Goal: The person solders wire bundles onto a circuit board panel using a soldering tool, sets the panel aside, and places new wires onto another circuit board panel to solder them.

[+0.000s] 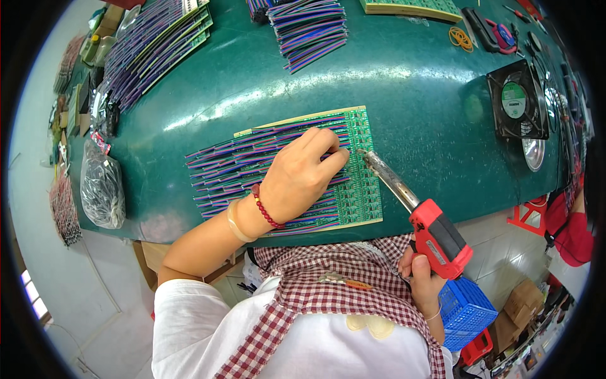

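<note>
A green circuit board panel (366, 196) lies on the table, with rows of multicoloured ribbon wires (252, 165) running off it to the left. Bent over those wires is my left hand (300, 167), its thumb and forefinger pinched at the end of a wire by the board's solder pads; the fingers hide most of that wire. My right hand (424, 278) grips the handle of a red and black soldering gun (440, 237). The gun's metal barrel slants up and left, and its tip is at the pads, just right of my left fingertips.
Wire bundles (309, 31) and wired boards (158, 47) lie at the back, beside stacked bare boards (413, 7). A black fan (517, 101) stands at right, near orange rubber bands (461, 39). A clear bag (102, 186) sits at left. Below the table's right is a blue crate (467, 312).
</note>
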A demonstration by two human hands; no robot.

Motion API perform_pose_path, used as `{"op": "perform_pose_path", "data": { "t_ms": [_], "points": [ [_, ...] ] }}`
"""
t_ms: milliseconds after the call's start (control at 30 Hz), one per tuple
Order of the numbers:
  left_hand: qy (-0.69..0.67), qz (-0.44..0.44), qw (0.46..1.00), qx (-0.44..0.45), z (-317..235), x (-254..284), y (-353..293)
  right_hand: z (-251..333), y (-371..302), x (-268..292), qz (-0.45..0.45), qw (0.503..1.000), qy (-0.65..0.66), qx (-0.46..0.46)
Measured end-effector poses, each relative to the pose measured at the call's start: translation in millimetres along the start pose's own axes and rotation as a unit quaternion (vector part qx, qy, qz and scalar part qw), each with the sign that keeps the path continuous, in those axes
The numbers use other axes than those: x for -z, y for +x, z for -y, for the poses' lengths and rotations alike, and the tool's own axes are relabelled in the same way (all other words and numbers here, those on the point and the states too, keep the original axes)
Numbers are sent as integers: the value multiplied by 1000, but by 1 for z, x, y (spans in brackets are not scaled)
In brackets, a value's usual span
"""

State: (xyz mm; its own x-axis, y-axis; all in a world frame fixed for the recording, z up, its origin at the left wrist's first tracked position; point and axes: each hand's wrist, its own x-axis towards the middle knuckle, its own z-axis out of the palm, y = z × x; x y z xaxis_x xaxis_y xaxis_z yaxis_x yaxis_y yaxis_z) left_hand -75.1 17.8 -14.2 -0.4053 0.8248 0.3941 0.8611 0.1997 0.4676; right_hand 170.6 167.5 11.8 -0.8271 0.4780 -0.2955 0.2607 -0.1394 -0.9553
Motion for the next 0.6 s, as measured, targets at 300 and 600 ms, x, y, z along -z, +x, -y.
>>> {"op": "perform_pose_path", "data": {
  "t_ms": [300,600],
  "points": [
    [0,1,1000,-3,-1,-1,1,-3,-1,3,-3,1000,3,3],
    [7,-4,1000,-11,0,0,1,1,-1,2,6,1000,-3,-6]
  ]
}}
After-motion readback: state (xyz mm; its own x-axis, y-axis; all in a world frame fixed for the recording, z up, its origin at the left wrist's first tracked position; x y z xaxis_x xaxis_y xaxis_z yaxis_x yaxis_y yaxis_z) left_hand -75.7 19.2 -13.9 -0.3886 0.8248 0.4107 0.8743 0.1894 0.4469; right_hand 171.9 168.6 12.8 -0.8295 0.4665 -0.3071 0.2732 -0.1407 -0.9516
